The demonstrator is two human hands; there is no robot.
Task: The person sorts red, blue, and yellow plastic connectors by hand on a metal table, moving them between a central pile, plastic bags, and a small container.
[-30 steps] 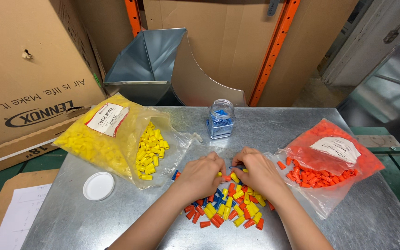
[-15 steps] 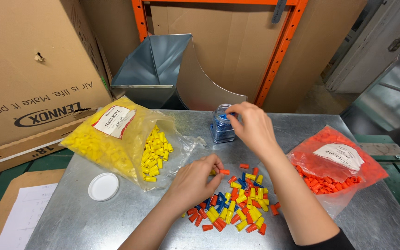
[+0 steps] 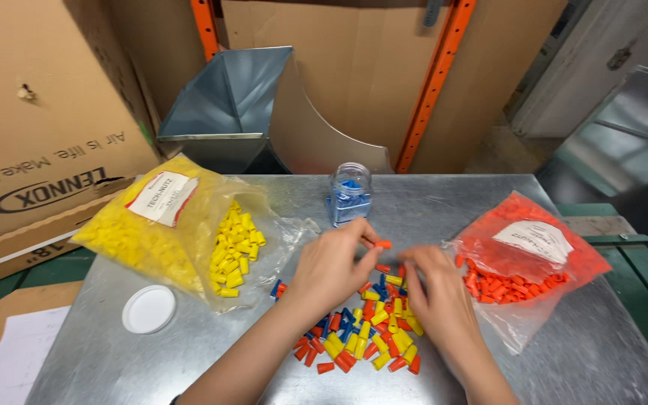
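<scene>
Left hand [image 3: 331, 266] is pinching a single orange wire connector [image 3: 382, 244] between thumb and fingertips, holding it just above the near edge of the mixed pile [image 3: 365, 330]. Right hand [image 3: 436, 296] is lying palm-down over the right side of that pile, fingers curled loosely and pressing among the pieces; whether it is gripping anything underneath cannot be told. The mixed pile is sitting on the desk [image 3: 579, 352] between and below both hands, showing orange, yellow and blue connectors jumbled together. Just beyond the hands, a small clear jar [image 3: 349, 193] holding blue connectors is standing upright, lid off. A white round lid [image 3: 148, 308] is lying flat on the desk well to the left. An open yellow-tinted bag [image 3: 166, 225] of yellow connectors is spilling toward the pile on the left; an orange-tinted bag [image 3: 530, 244] of orange connectors is lying on the right, just beside the right hand. Behind the desk, a folded sheet-metal duct piece [image 3: 226, 105] and a large cardboard box [image 3: 39, 112] are standing
</scene>
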